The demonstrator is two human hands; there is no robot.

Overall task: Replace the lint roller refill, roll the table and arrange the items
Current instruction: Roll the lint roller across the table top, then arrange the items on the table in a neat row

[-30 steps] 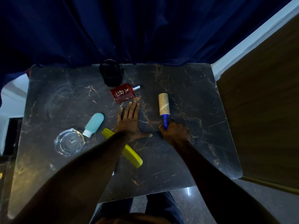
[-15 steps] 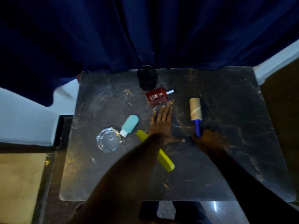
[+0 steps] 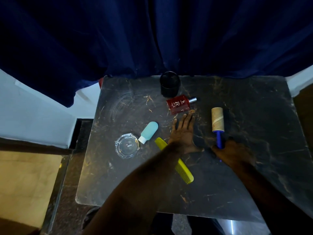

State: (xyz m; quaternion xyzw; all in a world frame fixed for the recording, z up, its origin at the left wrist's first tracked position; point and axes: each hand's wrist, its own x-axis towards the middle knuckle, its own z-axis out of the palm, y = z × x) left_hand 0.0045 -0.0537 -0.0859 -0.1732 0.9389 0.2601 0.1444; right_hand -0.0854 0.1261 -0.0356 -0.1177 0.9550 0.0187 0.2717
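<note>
The lint roller lies on the black marble table, its bare brown cardboard core pointing away from me and its blue handle toward me. My right hand is closed around the end of that blue handle. My left hand rests flat on the table, fingers spread, just below the red perfume bottle. A yellow comb lies diagonally, partly under my left forearm. Left of it lie a teal squeeze bottle and a clear glass ashtray.
A black round jar stands at the table's far edge, in front of a dark blue curtain. Fine lint and debris speckle the marble. A white wall and floor drop off to the left of the table.
The view has swung left, so the table sits further right in frame. Both hands keep their places: left flat on the table, right on the roller handle.
</note>
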